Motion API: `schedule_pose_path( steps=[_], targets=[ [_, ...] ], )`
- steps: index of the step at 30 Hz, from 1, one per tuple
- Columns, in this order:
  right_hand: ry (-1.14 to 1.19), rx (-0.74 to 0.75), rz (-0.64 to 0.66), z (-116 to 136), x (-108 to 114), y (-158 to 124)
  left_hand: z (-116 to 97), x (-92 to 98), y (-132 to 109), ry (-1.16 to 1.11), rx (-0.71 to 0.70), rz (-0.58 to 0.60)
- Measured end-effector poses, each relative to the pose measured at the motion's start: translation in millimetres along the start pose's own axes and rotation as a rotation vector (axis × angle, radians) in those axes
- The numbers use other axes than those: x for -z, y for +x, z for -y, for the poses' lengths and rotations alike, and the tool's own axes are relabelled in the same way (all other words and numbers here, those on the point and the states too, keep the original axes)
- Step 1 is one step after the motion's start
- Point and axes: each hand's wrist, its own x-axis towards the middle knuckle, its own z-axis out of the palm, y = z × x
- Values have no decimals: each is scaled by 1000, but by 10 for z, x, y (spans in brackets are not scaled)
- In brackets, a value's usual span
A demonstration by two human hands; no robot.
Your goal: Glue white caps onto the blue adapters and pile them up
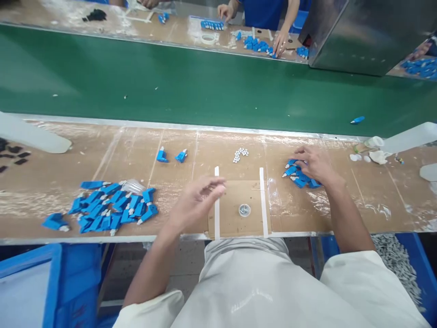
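Note:
My left hand (198, 200) hovers above the left white tape strip, fingers bent with a gap between thumb and fingertips and nothing visible in them. My right hand (316, 166) reaches over a small pile of blue plastic parts with white tips (300, 180). Its fingers are apart and touch the upper edge of the pile; their undersides are hidden. Between the tape strips, a small round clear dish (244, 210) sits on a cardboard piece (235, 196). A thin stick (258, 189) lies near the right strip. Beyond it is a cluster of small white pieces (240, 155).
A larger heap of blue parts (112, 205) lies at left, two single ones (162, 155) farther back. A green conveyor belt (205, 86) runs behind the table, carrying one blue part (358, 120). Co-workers' hands (280, 43) work across it. Blue bins (75, 282) stand below.

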Motion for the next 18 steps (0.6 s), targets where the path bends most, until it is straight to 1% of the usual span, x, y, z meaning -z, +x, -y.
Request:
schedule_pose_path(
  steps=[2,4,6,8,10,11,13,15,17,18],
  targets=[
    [-18,45,102,-20,-48,134,-34,-167,-33,-42,-32,97],
    [-84,54,158,-24,-68,219,-46,-250,-54,-74,-43,166],
    [-112,41,129,18,-55,236,-50,-280,-66,-96,-32,204],
    [-45,8,6,151,-29,183,-57,-306,-66,-126,-13,211],
    [109,-17,-136,400,-25,76,-68,-370,-49,-183,5,188],
    [202,-15,-181,565,-40,11,-72,-422,-32,-226,12,169],
    [368,17,-214,945,-97,-117,-72,-559,13,-336,17,131],
    [464,44,-253,1329,-171,-217,-53,-710,59,-467,18,101],
    [512,76,-292,1632,-234,-271,-16,-825,88,-588,6,59],
    [540,96,-294,1731,-257,-282,8,-858,92,-632,-7,21]
  ],
)
